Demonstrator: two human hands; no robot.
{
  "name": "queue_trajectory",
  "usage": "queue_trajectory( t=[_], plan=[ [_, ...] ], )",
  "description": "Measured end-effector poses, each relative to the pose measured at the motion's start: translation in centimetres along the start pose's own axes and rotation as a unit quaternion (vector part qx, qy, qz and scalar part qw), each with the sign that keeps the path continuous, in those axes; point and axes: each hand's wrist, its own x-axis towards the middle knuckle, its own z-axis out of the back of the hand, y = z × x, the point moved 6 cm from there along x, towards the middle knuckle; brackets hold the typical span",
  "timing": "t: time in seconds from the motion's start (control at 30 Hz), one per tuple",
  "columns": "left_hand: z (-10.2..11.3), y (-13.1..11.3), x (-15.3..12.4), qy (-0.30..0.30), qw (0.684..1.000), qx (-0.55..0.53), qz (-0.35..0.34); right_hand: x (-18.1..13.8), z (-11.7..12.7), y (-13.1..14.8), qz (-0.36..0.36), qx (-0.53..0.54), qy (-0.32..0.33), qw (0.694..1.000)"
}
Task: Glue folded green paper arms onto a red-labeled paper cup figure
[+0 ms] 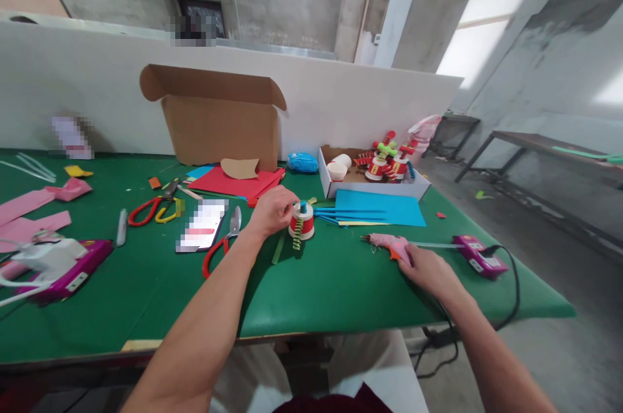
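Note:
On the green table an upturned paper cup (308,227) wears a red band. A green folded-paper spring (297,234) hangs down its front, and a small blue paper piece (303,206) sits on top. My left hand (275,210) is at the cup's upper left side, fingers closed in a pinch; what they grip is hidden. To the right, my right hand (433,273) is wrapped round the handle of a pink hot glue gun (388,243). The gun lies low over the table, its nozzle pointing left toward the cup, with a clear glue stick (433,245) protruding from its back.
Red-handled scissors (235,223) and a phone (202,226) lie left of the cup. Blue paper sheets (406,208) and strips lie behind it. A white box (379,190) holds cups and decorated cup figures. Purple power strips (479,257) stand at both sides, with cables.

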Motion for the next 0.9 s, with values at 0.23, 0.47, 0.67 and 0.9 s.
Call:
queue_trajectory(
  t=[0.23, 0.47, 0.67, 0.9],
  plan=[
    [0.0, 0.4, -0.1, 0.018, 0.999, 0.003, 0.026, 3.0, 1.5, 0.5, 0.002, -0.036, 0.018, 0.999],
    [0.1, 1.3, -0.1, -0.009, 0.990, -0.077, 0.116, 4.3, 7.6, 9.2, 0.114, 0.320, -0.203, 0.918],
    [-0.6, 3.3, -0.6, -0.028, 0.935, -0.228, 0.272, 8.8, 4.7, 17.2, 0.024, 0.691, -0.231, 0.685],
    [-0.7, 3.9, -0.7, -0.046, 0.897, -0.310, 0.312, 7.8, 3.7, 19.0, 0.202, 0.590, -0.275, 0.731]
  ],
)
